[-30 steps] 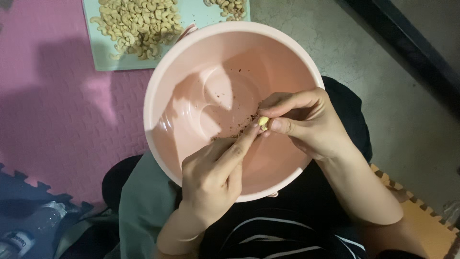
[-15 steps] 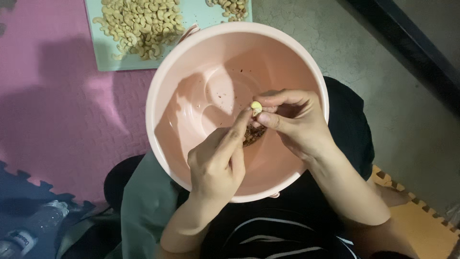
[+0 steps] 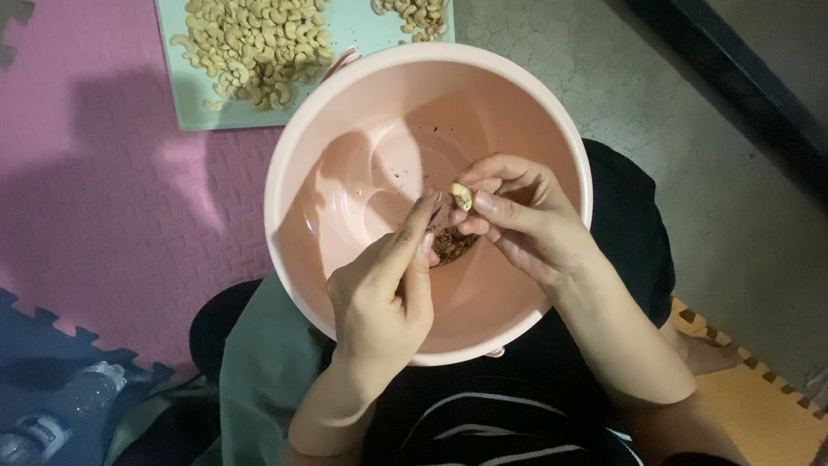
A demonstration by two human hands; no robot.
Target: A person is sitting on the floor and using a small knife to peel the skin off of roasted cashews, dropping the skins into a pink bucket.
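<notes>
A large pink plastic basin (image 3: 552, 121) rests on my lap. Over its middle, my right hand (image 3: 522, 220) pinches a small pale cashew nut (image 3: 461, 197) between thumb and fingers. My left hand (image 3: 388, 293) reaches in from below, its fingertips touching the nut's left side. Brown skin flakes (image 3: 450, 246) lie in the basin bottom under my fingers, with a few specks scattered further up.
A pale green tray (image 3: 345, 26) with several peeled cashews (image 3: 250, 43) lies on the pink foam mat (image 3: 103, 190) beyond the basin. Grey concrete floor is to the right. A plastic bottle (image 3: 52, 418) lies at the lower left, an orange mat piece (image 3: 768, 406) at the lower right.
Both hands have shifted slightly up and left over the basin, still working on the nut. More brown flakes have gathered in the basin bottom.
</notes>
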